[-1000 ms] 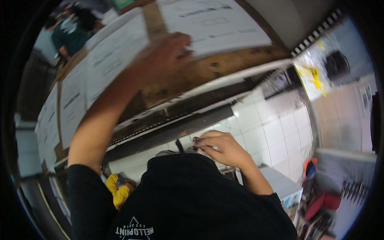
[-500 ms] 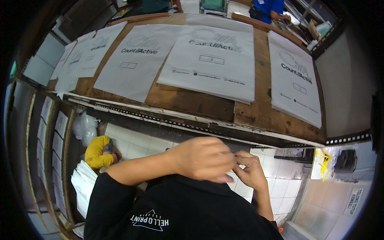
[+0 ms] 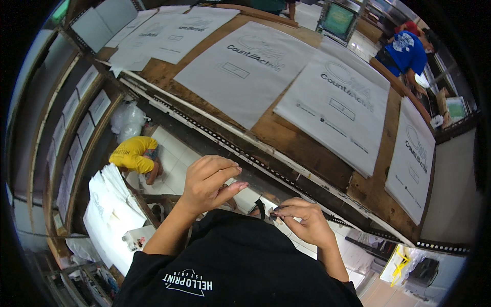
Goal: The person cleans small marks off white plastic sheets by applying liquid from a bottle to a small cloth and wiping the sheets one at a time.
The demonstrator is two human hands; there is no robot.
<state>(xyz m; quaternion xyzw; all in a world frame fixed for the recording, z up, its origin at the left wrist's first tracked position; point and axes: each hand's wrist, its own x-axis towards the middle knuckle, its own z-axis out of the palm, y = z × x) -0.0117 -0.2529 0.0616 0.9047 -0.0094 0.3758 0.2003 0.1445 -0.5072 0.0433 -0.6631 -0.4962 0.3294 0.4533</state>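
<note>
Loosely spread and empty, the left hand (image 3: 212,184) is raised just short of the counter (image 3: 279,130), its thumb apart from its fingers. Farther right along the same near edge, the right hand (image 3: 307,221) pinches a small dark piece (image 3: 277,209) between thumb and fingertips, clear of the counter; the piece is too small to identify, and a fingertip grip probably suits something so slight.

Well left of the counter, a rack (image 3: 99,138) carries white sheets in tiers, perhaps to keep their faces apart. A heap of loose white sheets (image 3: 115,215) lies short of the counter's left end, and nearer to it a person in a yellow shirt (image 3: 134,155) crouches on the tiled floor (image 3: 176,158). Across the counter, printed white sheets (image 3: 245,66) lie flat and face up, some overlapping, seemingly spread so the print is exposed. Below the counter's right end, yellow strips (image 3: 401,266) hang beside a black case (image 3: 426,270); beyond its far right side is a person in a blue shirt (image 3: 406,51).
</note>
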